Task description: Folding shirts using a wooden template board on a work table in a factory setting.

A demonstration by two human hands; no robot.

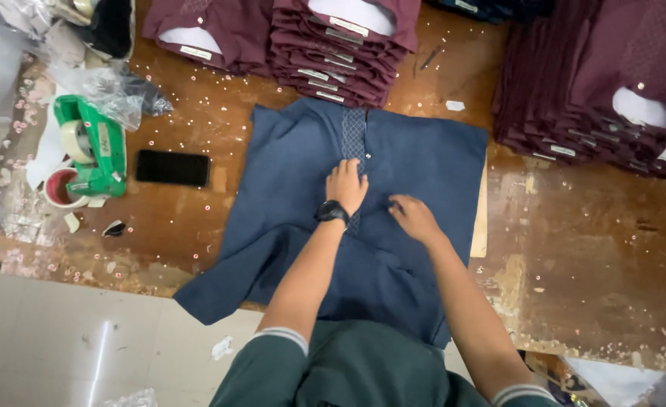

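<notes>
**Pressing a navy shirt flat on a crowded bench**

Lying spread on the worn brown wooden table (597, 249), the dark blue embroidered-placket shirt (423, 162) has both palms on it: left hand (346, 185), wearing a black wristwatch (332, 212), rests flat on the placket; right hand (414, 217) lies just beside, fingers spread, gripping nothing. One black phone (172, 167) and one green tape dispenser (92, 147) sit to the left. Three stacks of folded maroon shirts (333, 53) line the far edge, cut off by the frame. A tan board (481, 218) peeks from under the shirt, mostly hidden.
</notes>
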